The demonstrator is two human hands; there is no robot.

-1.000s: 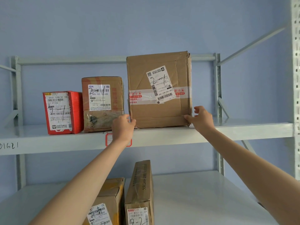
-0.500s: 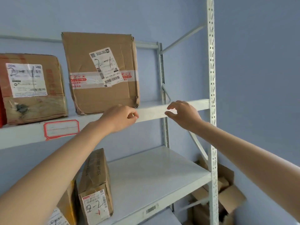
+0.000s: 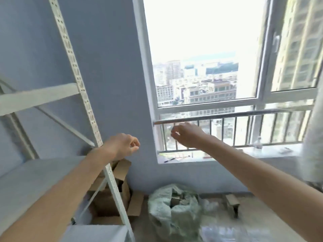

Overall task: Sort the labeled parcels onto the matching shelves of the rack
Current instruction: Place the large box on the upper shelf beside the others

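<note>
— Where are your hands right now?

— Both are out in front of me and hold nothing. My left hand (image 3: pixel 122 145) hangs with loosely curled fingers just in front of the rack (image 3: pixel 82 95) upright. My right hand (image 3: pixel 187 135) is raised toward the window (image 3: pixel 201 55), fingers loosely bent, in front of the rail (image 3: pixel 227 115).

— And the parcels?

— No labeled parcel shows in my view. The shelf (image 3: pixel 35 173) at my lower left shows bare metal. On the floor I see open cardboard boxes (image 3: pixel 108 198) behind the upright and a pale green sack (image 3: pixel 173 203) with what looks like brown card inside, though the blur makes it hard to be sure.

— What could go wrong?

— I think I'm turning to fetch the next parcel. My left forearm is close to the upright, so a careless swing could knock it. Reaching down, I could grab scrap cardboard instead of a real parcel, or misread a label and shelve it wrong.
</note>
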